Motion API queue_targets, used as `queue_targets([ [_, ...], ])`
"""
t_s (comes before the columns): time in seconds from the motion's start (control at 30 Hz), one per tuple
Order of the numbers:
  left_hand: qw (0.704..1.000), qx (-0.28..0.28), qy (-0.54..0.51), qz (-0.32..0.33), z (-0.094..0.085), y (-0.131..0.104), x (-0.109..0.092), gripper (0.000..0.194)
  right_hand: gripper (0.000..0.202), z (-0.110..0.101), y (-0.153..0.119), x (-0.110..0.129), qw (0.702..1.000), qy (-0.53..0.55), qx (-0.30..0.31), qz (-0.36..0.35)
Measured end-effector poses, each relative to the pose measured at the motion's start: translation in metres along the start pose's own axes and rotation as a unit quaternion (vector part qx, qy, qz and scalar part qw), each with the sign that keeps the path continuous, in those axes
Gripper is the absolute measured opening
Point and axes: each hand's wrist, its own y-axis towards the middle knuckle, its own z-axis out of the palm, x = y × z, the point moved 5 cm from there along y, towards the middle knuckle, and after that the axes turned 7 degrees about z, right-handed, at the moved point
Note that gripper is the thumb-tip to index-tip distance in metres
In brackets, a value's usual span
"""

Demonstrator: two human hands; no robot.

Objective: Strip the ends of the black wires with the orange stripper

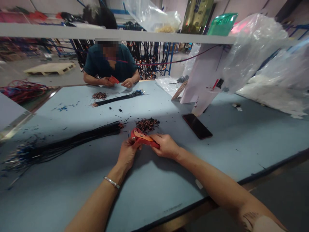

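My right hand (166, 146) is closed around the handles of a red wire stripper (142, 138) with an orange inset, held just above the table. At the tool's jaw end, my left hand (127, 153) is pinched shut; a thin wire (128, 133) shows beside its fingers, mostly hidden by them. Directly behind the tool lies a heap of short black and copper-coloured scraps (147, 124). A long bundle of black wires (84, 139) stretches to the left, its bared copper ends near my left hand and its blue-and-silver ends at the far left.
A dark phone (197, 126) lies to the right. Across the table (229, 138), a co-worker (111, 64) holds another red tool (113, 80) behind a second wire bundle (118, 98) and scrap heap (99, 95). A white shelf (145, 37) spans overhead; plastic bags (272, 87) fill the right.
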Motion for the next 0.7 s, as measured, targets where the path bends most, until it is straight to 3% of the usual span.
queue_targets([
  [0.23, 0.999, 0.010, -0.018, 0.025, 0.003, 0.000, -0.003, 0.037, 0.015, 0.002, 0.004, -0.002, 1.000, 0.022, -0.005, 0.010],
  [0.33, 0.999, -0.021, -0.001, 0.038, -0.001, 0.000, -0.004, 0.032, 0.019, -0.006, 0.010, -0.006, 0.996, 0.077, -0.017, 0.036],
  [0.43, 0.993, -0.074, 0.050, 0.079, -0.009, -0.001, -0.006, 0.026, 0.019, -0.020, 0.014, -0.015, 0.974, 0.185, -0.042, 0.120],
  [0.5, 0.986, -0.101, 0.081, 0.107, -0.014, -0.001, -0.009, 0.022, 0.020, -0.022, 0.012, -0.021, 0.925, 0.333, -0.028, 0.182],
  [0.6, 0.979, -0.105, 0.129, 0.119, -0.015, 0.000, -0.011, 0.020, 0.031, -0.013, 0.004, -0.024, 0.785, 0.575, 0.029, 0.230],
  [0.63, 0.977, -0.098, 0.148, 0.119, -0.015, 0.000, -0.012, 0.019, 0.034, -0.009, 0.001, -0.024, 0.744, 0.622, 0.048, 0.240],
  [0.7, 0.974, -0.088, 0.176, 0.112, -0.015, 0.001, -0.013, 0.019, 0.034, -0.001, -0.004, -0.026, 0.699, 0.661, 0.076, 0.261],
])
